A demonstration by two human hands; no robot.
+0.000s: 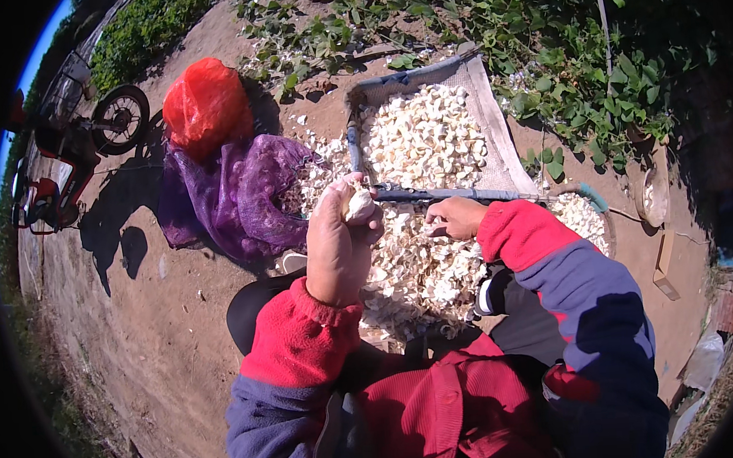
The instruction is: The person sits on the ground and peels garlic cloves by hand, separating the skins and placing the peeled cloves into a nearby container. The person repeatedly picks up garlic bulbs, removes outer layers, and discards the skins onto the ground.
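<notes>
My left hand (338, 243) is raised over my lap and grips a pale garlic bulb (358, 203) between thumb and fingers. My right hand (457, 218) reaches forward and rests with curled fingers on the heap of white garlic skins and pieces (419, 276) in front of me, close to a dark metal bar (456, 194); whether it grips anything I cannot tell. Beyond the bar lies a framed mesh tray (493, 123) filled with peeled white garlic cloves (424, 135). Both sleeves are red at the cuff and blue above.
A purple net sack (240, 194) and a red plastic bag (207, 105) lie on the dirt to the left. A red motorbike (64, 154) stands at far left. Green plants (556, 45) edge the ground behind the tray. A round basin (653, 189) sits at right.
</notes>
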